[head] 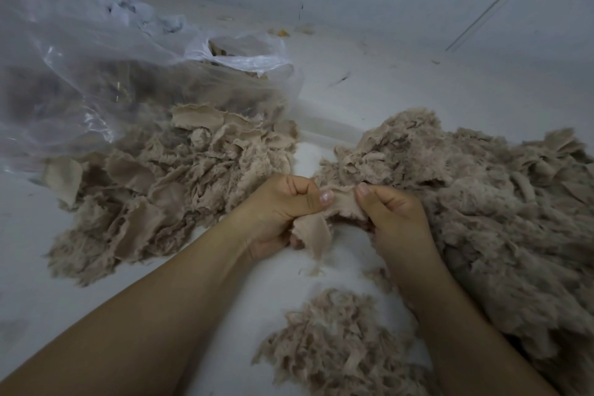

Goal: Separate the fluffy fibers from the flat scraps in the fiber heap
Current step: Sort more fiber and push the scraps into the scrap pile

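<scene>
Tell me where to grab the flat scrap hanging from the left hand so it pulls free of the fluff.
Pinch the flat scrap at its smooth hanging tail, just under the left hand, coming from below and the near side. That strip is bare and flat, while its upper end runs into fluff held by the right hand, so probably it peels away cleanly there.
</scene>
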The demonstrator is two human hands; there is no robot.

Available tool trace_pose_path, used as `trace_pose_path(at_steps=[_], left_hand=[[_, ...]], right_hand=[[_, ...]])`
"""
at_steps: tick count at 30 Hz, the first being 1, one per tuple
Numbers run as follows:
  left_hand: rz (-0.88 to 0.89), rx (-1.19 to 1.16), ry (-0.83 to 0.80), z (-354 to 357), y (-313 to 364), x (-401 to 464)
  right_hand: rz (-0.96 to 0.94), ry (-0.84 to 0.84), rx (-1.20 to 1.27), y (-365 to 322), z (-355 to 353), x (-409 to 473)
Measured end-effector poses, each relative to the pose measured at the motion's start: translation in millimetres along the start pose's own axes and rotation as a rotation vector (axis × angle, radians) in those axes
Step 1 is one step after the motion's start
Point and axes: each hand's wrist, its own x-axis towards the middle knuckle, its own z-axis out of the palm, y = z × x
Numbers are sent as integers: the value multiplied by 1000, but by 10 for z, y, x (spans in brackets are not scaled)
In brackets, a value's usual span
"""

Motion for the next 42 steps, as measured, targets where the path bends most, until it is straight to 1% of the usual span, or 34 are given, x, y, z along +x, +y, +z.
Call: trace_pose_path(at_steps=[7,11,14,17,20,22,25,27,31,34,36,38,42], left_hand=[[-8,34,-164,-32,35,-26],[-9,51,-186,-64,34,-45],[-19,40,-265,-86,43,-64],[-37,74,-367,-126,79,-111],[-69,146,-405,-132,81,-138],[-63,119,-358,-91,55,-121],[12,20,-223,-55,16,-73],[31,-47,-206,-44,22,-68],[-21,-18,-129,23,7,-55],[-29,-41,-153,72,-16,-46],[13,-43,-129,118,-25,-41],[78,-29,-43,137,-41,-23],[167,-123,71,146,-14,-22]], right_hand=[[-41,33,-32,9,12,5],[-72,38,-86,-6,2,-1],[-72,54,-111,-19,14,-18],[-34,76,-69,-12,-4,-17],[-39,76,-53,-19,-18,-16],[-91,64,-76,-13,-9,-8],[-109,44,-56,-4,3,5],[-117,36,-26,7,6,11],[-109,-25,37,14,17,17],[-114,-77,29,24,36,6],[-126,-85,5,43,34,2],[-115,-104,11,59,29,-1],[-43,-207,24,70,47,-25]])
